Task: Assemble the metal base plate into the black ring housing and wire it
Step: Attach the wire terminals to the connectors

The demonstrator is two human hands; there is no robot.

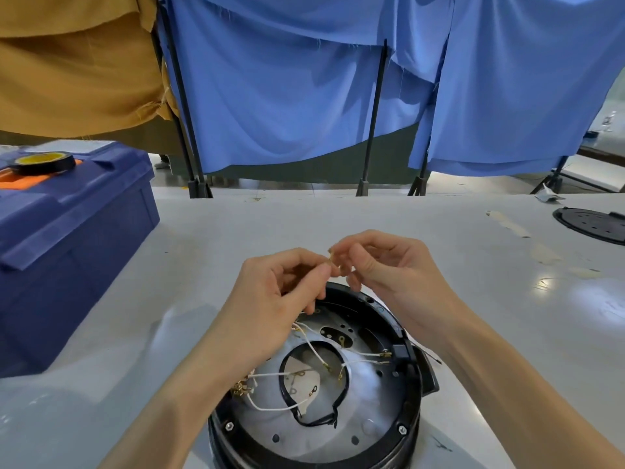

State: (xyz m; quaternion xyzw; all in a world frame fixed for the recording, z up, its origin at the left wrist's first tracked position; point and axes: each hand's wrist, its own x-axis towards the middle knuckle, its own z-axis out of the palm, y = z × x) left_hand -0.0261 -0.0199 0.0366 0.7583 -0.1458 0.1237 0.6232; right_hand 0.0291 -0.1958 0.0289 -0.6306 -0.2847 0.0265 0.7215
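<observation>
Above the housing's (413, 394) far rim, the left hand (280, 292) and right hand (392, 269) are meeting, each curled grip pinching one brass terminal (330, 257).

A tape roll (43, 162) lies atop the blue toolbox (71, 231), far left.

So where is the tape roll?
In the head view, the tape roll sits far left on top of the blue toolbox, left of the black ring housing.
</observation>
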